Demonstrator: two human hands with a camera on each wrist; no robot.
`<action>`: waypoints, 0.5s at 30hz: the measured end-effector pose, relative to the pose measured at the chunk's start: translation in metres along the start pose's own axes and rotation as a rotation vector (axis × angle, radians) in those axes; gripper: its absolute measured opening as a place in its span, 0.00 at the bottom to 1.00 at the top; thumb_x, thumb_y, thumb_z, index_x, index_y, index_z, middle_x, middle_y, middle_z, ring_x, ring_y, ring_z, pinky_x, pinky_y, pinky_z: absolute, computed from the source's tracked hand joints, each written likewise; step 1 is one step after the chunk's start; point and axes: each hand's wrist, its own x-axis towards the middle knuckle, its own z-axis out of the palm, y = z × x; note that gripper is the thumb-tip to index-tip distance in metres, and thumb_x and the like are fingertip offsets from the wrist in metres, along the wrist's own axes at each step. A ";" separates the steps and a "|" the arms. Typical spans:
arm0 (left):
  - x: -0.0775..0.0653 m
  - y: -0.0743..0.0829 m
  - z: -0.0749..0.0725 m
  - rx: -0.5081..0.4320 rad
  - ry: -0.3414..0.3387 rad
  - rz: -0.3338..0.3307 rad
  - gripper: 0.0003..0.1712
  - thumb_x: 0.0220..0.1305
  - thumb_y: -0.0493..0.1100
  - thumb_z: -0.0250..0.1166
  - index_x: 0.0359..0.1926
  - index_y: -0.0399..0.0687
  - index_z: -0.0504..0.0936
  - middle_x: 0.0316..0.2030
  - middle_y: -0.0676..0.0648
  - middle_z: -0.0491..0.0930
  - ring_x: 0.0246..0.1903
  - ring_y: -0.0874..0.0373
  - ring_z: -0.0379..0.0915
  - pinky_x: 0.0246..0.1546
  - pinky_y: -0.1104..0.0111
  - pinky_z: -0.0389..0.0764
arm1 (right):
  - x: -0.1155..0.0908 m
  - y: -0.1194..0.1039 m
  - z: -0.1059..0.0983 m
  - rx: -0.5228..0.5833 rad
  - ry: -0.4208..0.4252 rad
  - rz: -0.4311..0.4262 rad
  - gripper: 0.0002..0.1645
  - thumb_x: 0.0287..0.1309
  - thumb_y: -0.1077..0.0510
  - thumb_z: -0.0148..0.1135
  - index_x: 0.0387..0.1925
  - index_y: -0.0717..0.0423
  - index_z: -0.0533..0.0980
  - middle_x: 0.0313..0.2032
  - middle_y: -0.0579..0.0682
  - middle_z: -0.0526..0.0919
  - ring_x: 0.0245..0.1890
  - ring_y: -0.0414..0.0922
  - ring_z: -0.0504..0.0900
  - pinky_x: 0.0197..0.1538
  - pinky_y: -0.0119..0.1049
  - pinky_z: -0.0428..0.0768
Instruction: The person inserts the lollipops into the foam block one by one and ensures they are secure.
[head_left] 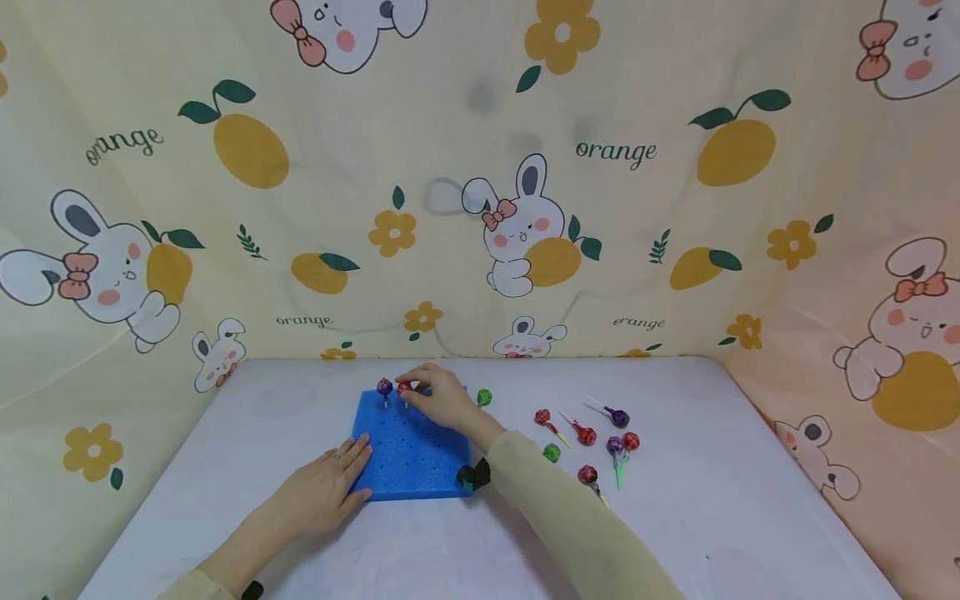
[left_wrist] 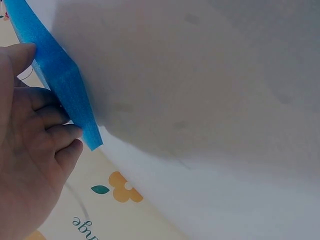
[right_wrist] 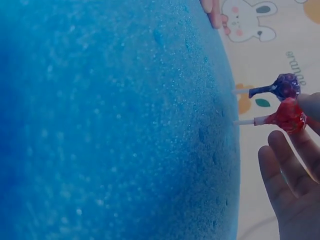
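Note:
A blue foam board dotted with small holes lies on the white table. My right hand pinches the head of a red lollipop between thumb and finger, its white stick meeting the board near the far left corner. Beside it a purple lollipop stands upright in the foam. My left hand rests with straight fingers on the board's left edge; in the left wrist view its fingertips touch the side of the foam.
Several wrapped lollipops lie to the right: a red one, a dark purple one, a green one and a dark red one. Another green lollipop is just behind the right wrist. A patterned curtain encloses the table.

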 end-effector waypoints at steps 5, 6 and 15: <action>0.000 0.002 -0.001 -0.007 -0.005 -0.007 0.39 0.77 0.56 0.60 0.74 0.30 0.67 0.76 0.30 0.61 0.75 0.33 0.59 0.71 0.42 0.67 | -0.003 -0.002 -0.001 -0.011 -0.007 0.014 0.21 0.75 0.49 0.63 0.64 0.45 0.81 0.59 0.46 0.82 0.49 0.41 0.82 0.45 0.29 0.83; 0.000 0.002 -0.001 -0.009 -0.009 -0.011 0.40 0.77 0.56 0.60 0.74 0.30 0.67 0.76 0.31 0.61 0.75 0.33 0.58 0.72 0.42 0.67 | -0.003 -0.002 -0.001 -0.011 -0.009 0.016 0.21 0.75 0.49 0.63 0.65 0.45 0.80 0.59 0.46 0.82 0.50 0.41 0.82 0.46 0.30 0.83; 0.001 0.002 0.000 -0.015 -0.025 -0.026 0.40 0.77 0.57 0.60 0.75 0.31 0.66 0.76 0.31 0.61 0.75 0.34 0.57 0.72 0.42 0.66 | -0.010 -0.004 -0.005 0.009 -0.051 0.033 0.28 0.76 0.46 0.60 0.73 0.43 0.73 0.66 0.46 0.79 0.56 0.43 0.83 0.53 0.34 0.86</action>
